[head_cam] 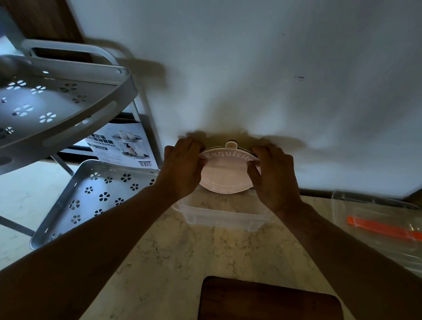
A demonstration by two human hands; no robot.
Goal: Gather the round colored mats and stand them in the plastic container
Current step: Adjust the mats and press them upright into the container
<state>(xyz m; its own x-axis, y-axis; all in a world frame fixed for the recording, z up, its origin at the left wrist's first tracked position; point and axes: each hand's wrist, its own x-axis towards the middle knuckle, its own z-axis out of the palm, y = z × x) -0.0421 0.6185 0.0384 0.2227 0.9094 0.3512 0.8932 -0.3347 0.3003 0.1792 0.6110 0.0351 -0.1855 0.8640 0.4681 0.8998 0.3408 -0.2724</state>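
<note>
head view: left hand (181, 168) and right hand (274, 177) pinch opposite edges of a round pale-pink mat with white "exquisite" lettering (225, 171), fingers curled on the rim. mat is upright above the clear rectangular plastic container (222, 217), against the white wall (267, 61); can't tell if it touches the container. around: grey perforated metal rack (41, 105) left, clear lid with orange clip (385, 229) right, dark wooden board (271, 317) near, all on the marble counter (168, 259).

Both hands (181, 168) (273, 176) holding upright mats (225, 173), above container (222, 217)
</note>
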